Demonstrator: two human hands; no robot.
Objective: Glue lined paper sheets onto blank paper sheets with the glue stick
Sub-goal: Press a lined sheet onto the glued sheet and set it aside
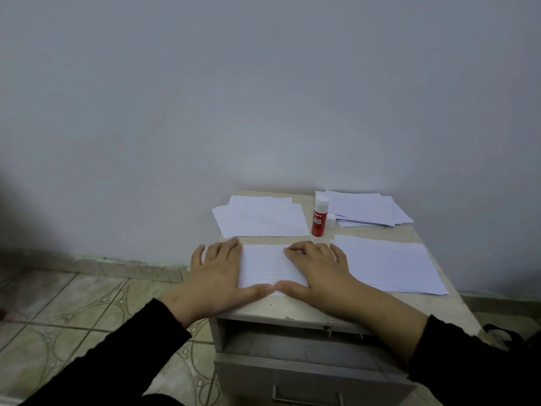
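A lined paper sheet (268,265) lies flat near the front of the small cabinet top (439,300). My left hand (216,273) presses flat on its left edge and my right hand (319,271) presses on its right part, thumbs almost meeting at the front edge. The red glue stick (318,218) stands upright behind the sheet, uncapped, with its white cap (330,220) beside it. A stack of lined sheets (389,263) lies to the right.
Two more piles of paper lie at the back: one back left (260,216), one back right (369,208). The cabinet's top drawer (292,347) is pulled partly open below my wrists. A wall stands right behind; tiled floor (73,312) lies to the left.
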